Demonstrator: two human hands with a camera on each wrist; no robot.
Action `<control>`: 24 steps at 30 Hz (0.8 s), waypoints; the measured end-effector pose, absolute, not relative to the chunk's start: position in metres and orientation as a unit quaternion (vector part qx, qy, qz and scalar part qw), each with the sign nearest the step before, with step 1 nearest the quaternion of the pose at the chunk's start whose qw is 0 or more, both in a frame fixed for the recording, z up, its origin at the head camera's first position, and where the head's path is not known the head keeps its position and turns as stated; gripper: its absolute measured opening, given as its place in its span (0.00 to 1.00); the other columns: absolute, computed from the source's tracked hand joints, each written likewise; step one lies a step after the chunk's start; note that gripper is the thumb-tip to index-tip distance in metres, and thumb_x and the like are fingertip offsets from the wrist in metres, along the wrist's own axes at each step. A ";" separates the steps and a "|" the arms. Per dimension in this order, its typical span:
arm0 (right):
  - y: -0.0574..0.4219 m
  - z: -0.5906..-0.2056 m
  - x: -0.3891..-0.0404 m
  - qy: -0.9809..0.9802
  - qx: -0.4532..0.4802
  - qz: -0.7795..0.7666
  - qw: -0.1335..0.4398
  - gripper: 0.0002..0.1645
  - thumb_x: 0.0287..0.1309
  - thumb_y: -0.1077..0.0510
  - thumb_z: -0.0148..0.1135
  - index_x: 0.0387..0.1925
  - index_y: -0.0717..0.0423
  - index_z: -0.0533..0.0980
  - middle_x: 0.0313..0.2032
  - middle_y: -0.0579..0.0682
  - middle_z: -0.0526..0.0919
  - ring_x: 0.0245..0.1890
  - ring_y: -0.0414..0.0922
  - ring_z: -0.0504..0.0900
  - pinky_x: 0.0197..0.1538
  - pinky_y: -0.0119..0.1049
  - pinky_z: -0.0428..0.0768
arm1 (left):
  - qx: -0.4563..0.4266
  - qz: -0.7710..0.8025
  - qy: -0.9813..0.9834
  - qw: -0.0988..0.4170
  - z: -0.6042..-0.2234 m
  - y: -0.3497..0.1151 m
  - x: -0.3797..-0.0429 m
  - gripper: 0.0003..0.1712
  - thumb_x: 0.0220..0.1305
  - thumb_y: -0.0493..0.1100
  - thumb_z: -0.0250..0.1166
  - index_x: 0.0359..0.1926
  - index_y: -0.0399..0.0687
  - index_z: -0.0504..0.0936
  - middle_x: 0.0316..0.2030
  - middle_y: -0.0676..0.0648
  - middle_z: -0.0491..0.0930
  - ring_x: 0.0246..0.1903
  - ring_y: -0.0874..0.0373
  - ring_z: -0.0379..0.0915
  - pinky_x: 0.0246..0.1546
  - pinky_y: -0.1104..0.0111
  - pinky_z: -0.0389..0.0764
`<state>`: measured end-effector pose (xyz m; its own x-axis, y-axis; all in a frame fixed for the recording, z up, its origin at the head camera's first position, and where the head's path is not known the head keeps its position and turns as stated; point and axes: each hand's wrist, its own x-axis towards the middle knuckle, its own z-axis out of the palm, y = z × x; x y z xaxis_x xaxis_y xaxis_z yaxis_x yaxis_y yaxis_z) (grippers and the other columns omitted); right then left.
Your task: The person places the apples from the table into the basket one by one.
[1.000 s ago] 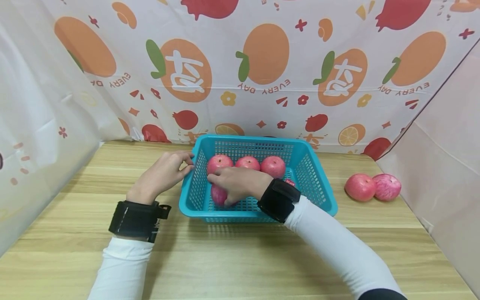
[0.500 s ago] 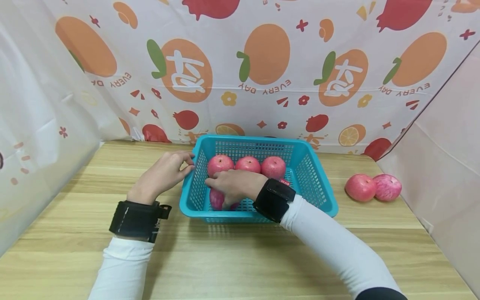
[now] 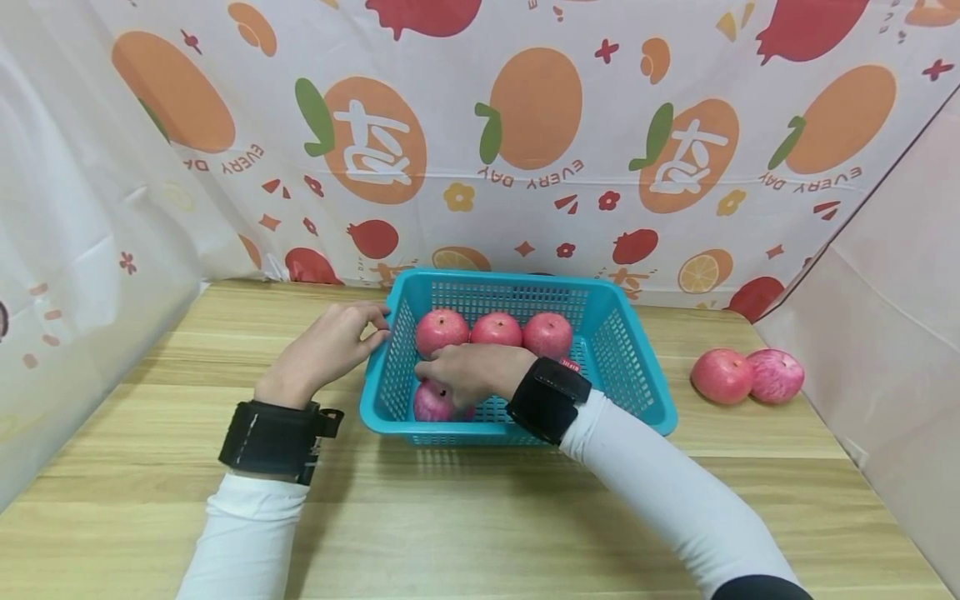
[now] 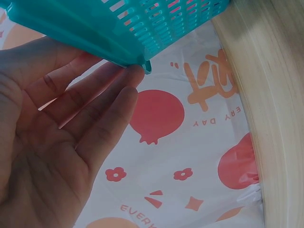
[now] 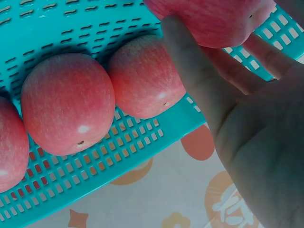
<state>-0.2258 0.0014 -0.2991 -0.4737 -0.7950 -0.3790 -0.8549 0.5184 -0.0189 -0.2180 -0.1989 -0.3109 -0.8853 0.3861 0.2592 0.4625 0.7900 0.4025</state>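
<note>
Head view is centred on a turquoise basket (image 3: 628, 350), set on a pale, wood-grained table (image 3: 465, 517) before a sheet (image 3: 517, 225) printed with fruit. Inside, at the near left, a striped apple (image 3: 432, 403) is held by the right hand (image 3: 476, 372): it is spanned by the thumb on one side and fingers on the other, though how firmly it is pressed cannot be told. This hold is presumably used so that a round, smooth-skinned thing is kept from rolling. The basket's left rim is touched by the fingertips of the left hand (image 3: 326, 350); its fingers are not wrapped round the edge, and the basket is probably being steadied by them. Three rosy apples (image 3: 497, 327) are lined up side by side near the back wall, perhaps so that they are propped by one another. On the table, to the basket's right, a plain pink apple (image 3: 722, 377) is touched by a streaked one (image 3: 776, 376). The basket appears to be moulded from plastic, its walls pierced by small slots beneath a solid rim; the apples are squat and rounded, their skins finely flecked.
</note>
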 end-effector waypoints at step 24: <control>0.018 -0.275 -0.231 0.880 -0.445 0.024 0.166 0.41 0.49 0.47 0.65 0.63 0.50 0.60 0.59 0.48 0.67 0.54 0.41 0.62 0.54 0.40 0.72 | -0.226 -0.229 -0.943 0.082 -0.311 -0.198 -0.217 0.07 0.56 0.34 0.61 0.37 0.34 0.80 0.50 0.32 0.73 0.48 0.41 0.68 0.42 0.51 0.77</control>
